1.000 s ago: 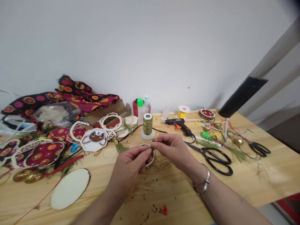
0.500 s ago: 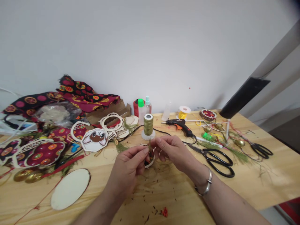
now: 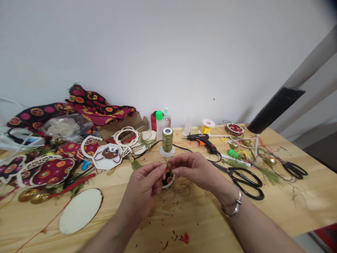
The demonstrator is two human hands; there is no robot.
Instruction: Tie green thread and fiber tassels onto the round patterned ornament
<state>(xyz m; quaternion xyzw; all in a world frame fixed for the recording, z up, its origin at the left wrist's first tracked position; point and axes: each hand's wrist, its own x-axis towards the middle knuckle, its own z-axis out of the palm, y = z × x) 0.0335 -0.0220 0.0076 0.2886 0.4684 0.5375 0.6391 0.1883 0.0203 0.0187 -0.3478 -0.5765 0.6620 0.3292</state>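
My left hand (image 3: 149, 181) is closed, thumb against forefinger, pinching a thin strand of olive thread (image 3: 167, 163). Close on its right, my right hand (image 3: 193, 171) has its fingertips together on the same thread; the exact grip is partly hidden. Below the fingertips lies a round ornament (image 3: 167, 182) with dark floral fabric and a white rim, half covered by my left hand. Just behind the hands a cone of olive thread (image 3: 167, 140) stands upright. Loose olive strands lie on the wood under my right hand.
Black-handled scissors (image 3: 246, 181) lie to the right, near a hot glue gun (image 3: 201, 140) and a yellow cord spool (image 3: 206, 127). Left are a white oval board (image 3: 81, 211), a sheep-face octagon (image 3: 107, 156), gold bells (image 3: 34, 196) and patterned fabric (image 3: 97, 107).
My right hand's fingers have shifted slightly and drawn closer to the left fingertips. More of the round ornament shows below them. The view has moved a little.
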